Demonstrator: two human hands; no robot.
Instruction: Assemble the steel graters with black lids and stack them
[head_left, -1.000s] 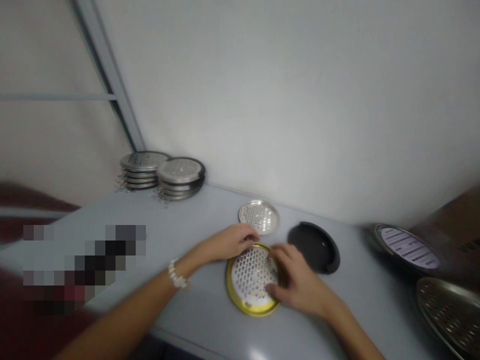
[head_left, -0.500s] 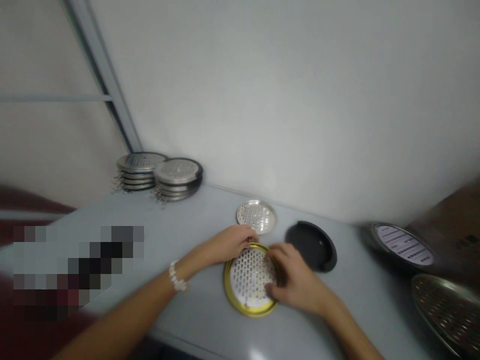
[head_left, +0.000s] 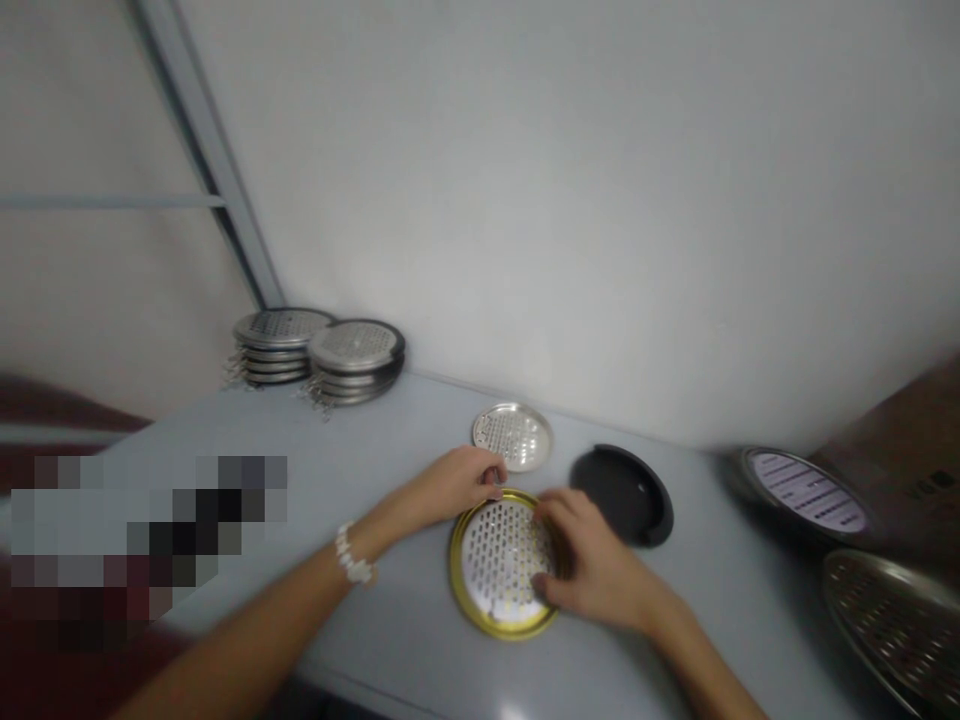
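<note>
A round metal grater disc [head_left: 504, 570] with rows of holes lies face up within a yellow ring-shaped rim [head_left: 466, 610] on the table. My right hand [head_left: 592, 570] grips the disc at its right side, thumb and fingers on the perforated face. At the far edge of the yellow rim, my left hand [head_left: 461, 483] has its fingers pinched together; what they hold, if anything, is too small to make out. Just behind it lies a silver grater disc [head_left: 517, 440]. Beyond my right hand is a black round tray [head_left: 622, 495].
Two stacks of round graters, the left stack [head_left: 281, 345] and the right stack [head_left: 356, 360], stand by the wall. To the right are a container with a printed label [head_left: 810, 490], a large perforated metal piece [head_left: 892, 620] and a brown carton [head_left: 915, 440].
My left hand has shifted very slightly, its fingertips now nearer the far rim. My right hand and the grater disc stay almost still.
</note>
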